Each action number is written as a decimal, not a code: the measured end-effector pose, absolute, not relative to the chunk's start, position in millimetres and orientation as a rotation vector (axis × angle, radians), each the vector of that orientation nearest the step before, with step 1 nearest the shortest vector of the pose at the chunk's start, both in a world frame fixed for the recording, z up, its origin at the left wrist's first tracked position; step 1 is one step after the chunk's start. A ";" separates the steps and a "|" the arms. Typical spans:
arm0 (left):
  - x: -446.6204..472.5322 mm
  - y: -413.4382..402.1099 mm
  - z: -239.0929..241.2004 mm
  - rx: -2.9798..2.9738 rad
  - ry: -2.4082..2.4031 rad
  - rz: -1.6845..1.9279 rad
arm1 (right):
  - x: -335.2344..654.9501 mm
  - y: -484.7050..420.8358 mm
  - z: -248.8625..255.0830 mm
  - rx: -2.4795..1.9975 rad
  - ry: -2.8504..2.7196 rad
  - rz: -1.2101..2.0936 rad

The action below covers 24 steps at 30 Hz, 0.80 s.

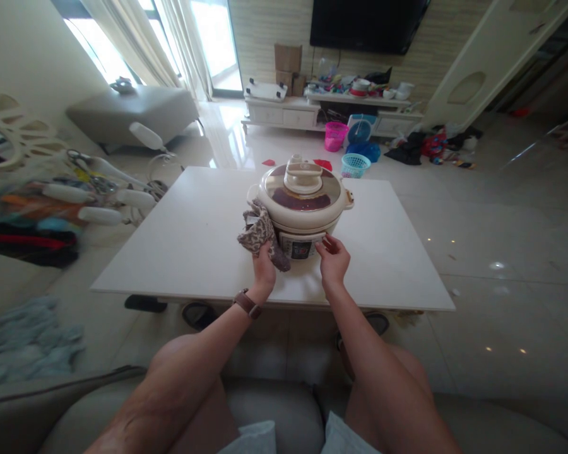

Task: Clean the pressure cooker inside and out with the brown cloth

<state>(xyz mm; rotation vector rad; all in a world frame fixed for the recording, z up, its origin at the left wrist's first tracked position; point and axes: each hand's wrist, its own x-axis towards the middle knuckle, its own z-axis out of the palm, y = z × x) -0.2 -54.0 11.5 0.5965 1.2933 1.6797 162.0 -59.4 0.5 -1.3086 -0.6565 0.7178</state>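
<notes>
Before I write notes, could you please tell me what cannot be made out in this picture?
- Head view: most fingers of the left hand, hidden by the brown patterned cloth.
- Head view: markings on the dark front panel of the round cream cooker, too small and blurred.
- Head view: top of the black flat-screen television, cut off by the upper edge.

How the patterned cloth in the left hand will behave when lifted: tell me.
The patterned cloth will probably flop, as it bunches in loose folds at the left hand. It is likely light, being much smaller than the cooker. Its crumpled shape seems unlikely to roll.
</notes>
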 end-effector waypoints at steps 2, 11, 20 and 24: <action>0.2 -53.9 10.8 0.593 1.281 1.683 | 163.1 -56.5 -2.1 -1.323 -0.640 0.710; 0.0 -54.1 15.6 0.524 1.264 1.685 | 165.5 -52.6 -7.7 -1.383 -0.681 0.655; 1.2 -55.8 15.3 0.536 1.274 1.668 | 162.6 -53.4 -1.7 -1.386 -0.671 0.644; 1.8 -56.2 16.4 0.540 1.274 1.673 | 161.6 -54.3 -0.2 -1.388 -0.668 0.651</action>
